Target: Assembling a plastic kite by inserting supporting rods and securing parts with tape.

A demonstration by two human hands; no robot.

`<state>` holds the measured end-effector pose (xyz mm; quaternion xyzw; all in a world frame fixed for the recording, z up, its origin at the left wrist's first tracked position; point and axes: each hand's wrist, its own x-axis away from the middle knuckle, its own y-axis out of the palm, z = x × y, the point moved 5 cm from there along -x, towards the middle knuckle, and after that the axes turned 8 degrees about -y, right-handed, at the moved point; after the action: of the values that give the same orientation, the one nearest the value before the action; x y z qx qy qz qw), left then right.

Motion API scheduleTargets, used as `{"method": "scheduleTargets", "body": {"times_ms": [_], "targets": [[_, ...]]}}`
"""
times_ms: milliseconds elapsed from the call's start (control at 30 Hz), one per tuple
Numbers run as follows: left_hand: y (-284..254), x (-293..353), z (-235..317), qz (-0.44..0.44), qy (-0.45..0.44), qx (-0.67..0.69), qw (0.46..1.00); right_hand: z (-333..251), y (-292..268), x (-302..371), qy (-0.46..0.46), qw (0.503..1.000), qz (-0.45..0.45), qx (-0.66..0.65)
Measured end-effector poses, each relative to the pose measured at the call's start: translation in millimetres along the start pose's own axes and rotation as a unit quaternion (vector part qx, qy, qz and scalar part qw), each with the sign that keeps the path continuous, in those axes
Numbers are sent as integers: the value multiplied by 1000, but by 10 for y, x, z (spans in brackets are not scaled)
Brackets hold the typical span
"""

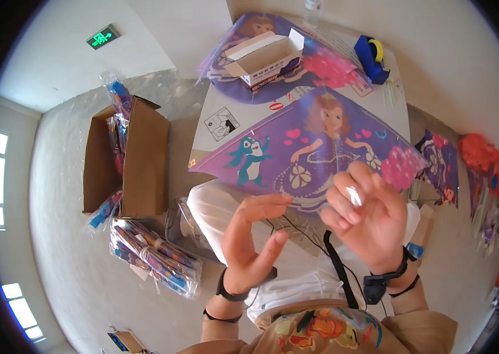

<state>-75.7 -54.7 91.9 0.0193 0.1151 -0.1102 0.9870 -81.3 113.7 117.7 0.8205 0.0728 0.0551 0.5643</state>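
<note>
Left hand: the left hand (249, 242) is open, fingers spread and slightly curled, palm turned toward the other hand; it holds nothing and hovers just under the near edge of the kite.
Right hand: the right hand (367, 215) is raised with its fingers half curled, and a small shiny clear bit (353, 194) sits between the fingertips; whether it is pinched firmly or only resting there I cannot tell.
Kite: the purple kite (302, 147) lies flat across the person's lap and the near edge of the table (220, 121), its wide edge toward the hands, and it bears a cartoon girl and a blue animal.
Handling: it looks very light, thin and floppy, a film skin that probably creases or tears easily and slides under the fingers; I judge the stiffer outer edges or the middle spine to be the best places to take hold, with a gentle pinch.
Floor, left: a bundle of wrapped kites (155, 256) lies near an open cardboard carton (125, 159) holding more.
Table, far: a small open white box (264, 56) rests on a second purple kite (243, 35), with a blue tape dispenser (371, 58) well to its right.
</note>
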Motion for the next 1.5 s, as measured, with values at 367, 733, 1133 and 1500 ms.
{"method": "scheduleTargets", "body": {"times_ms": [367, 733, 1133, 1500], "targets": [[-106, -6, 122, 102, 70, -6, 992, 238, -32, -199, -12, 999, 24, 41], [109, -33, 146, 163, 137, -115, 970, 207, 0, 32, -49, 970, -47, 233], [366, 38, 167, 114, 145, -98, 978, 33, 23, 347, -48, 956, -38, 288], [345, 28, 138, 117, 107, -35, 987, -60, -27, 413, -65, 955, -39, 288]]}}
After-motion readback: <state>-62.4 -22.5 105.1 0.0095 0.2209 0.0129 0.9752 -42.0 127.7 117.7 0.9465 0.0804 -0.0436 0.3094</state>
